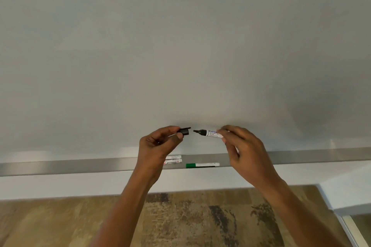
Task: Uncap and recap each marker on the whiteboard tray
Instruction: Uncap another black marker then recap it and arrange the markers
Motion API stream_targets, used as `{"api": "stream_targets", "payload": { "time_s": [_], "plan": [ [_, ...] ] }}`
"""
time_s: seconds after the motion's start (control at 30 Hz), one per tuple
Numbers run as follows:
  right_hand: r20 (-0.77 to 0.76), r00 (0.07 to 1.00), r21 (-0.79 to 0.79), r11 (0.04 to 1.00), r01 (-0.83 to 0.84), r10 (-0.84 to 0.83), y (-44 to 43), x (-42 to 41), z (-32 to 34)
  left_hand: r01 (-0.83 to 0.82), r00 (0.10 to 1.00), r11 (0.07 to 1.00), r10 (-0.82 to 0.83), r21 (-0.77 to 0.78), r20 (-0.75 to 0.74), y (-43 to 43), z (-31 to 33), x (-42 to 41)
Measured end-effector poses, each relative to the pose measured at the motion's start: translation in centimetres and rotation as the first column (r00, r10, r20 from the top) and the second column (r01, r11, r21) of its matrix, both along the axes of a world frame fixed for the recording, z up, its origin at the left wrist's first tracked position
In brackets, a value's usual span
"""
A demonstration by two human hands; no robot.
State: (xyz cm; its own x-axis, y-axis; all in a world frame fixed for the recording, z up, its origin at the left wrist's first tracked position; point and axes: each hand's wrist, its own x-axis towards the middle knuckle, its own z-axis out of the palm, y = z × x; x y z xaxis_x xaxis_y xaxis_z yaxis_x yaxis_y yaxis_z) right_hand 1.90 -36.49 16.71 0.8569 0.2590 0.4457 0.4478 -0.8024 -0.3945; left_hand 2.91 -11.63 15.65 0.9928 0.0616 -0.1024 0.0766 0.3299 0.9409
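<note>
From the head view, the left hand pinches a black cap and the right hand grips the black marker by its barrel, nib facing the cap, just apart, above the tray. Both look light, stiff and smooth, best held mid-barrel. Room is open before the whiteboard; a green marker and two others lie near the tray's front edge.

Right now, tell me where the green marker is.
In the head view, the green marker lies capped on the tray, below the right hand, right of two white markers.

two tray markers half hidden behind left wrist, label print unreadable, forearms cropped at bottom edge
</note>
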Motion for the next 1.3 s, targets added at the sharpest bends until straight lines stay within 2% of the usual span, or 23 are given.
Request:
{"api": "stream_targets", "payload": {
  "time_s": [0.37,0.47,0.57,0.67,0.8,1.0,1.3],
  "plan": [
    [0.023,0.997,-0.032,0.997,-0.077,0.077,1.1,-1.2,0.0,0.034,0.999,0.999,-0.035,-0.008,-0.018,-0.2,-0.4,-1.6],
    [-0.03,0.992,0.045,0.992,-0.119,0.121,1.2,-1.3,-0.2,0.034,0.998,0.998,-0.037,-0.055,-0.056,-0.4,-0.7,-1.9],
    [-0.096,0.983,0.156,0.978,-0.139,0.155,1.1,-1.5,-0.4,0.058,0.993,0.984,-0.074,-0.166,-0.089,-0.5,-0.9,-2.1],
    [-0.143,0.979,0.193,0.974,-0.116,0.144,1.1,-1.6,-0.6,0.075,0.989,0.971,-0.102,-0.226,-0.111,-0.8,-1.2,-2.1],
    [-0.172,0.976,0.164,0.981,-0.104,0.132,1.0,-1.6,-0.9,0.055,0.986,0.974,-0.088,-0.22,-0.144,-1.1,-1.9,-2.0],
    [-0.124,0.983,0.131,0.985,-0.115,0.132,1.2,-1.0,-0.9,0.044,0.984,0.957,-0.091,-0.287,-0.152,-1.7,-2.8,-1.3],
    [-0.128,0.987,0.087,0.993,-0.082,0.093,0.8,0.0,-2.1,0.071,0.986,0.964,-0.107,-0.255,-0.13,-2.8,-3.7,0.0]
  ]
}}
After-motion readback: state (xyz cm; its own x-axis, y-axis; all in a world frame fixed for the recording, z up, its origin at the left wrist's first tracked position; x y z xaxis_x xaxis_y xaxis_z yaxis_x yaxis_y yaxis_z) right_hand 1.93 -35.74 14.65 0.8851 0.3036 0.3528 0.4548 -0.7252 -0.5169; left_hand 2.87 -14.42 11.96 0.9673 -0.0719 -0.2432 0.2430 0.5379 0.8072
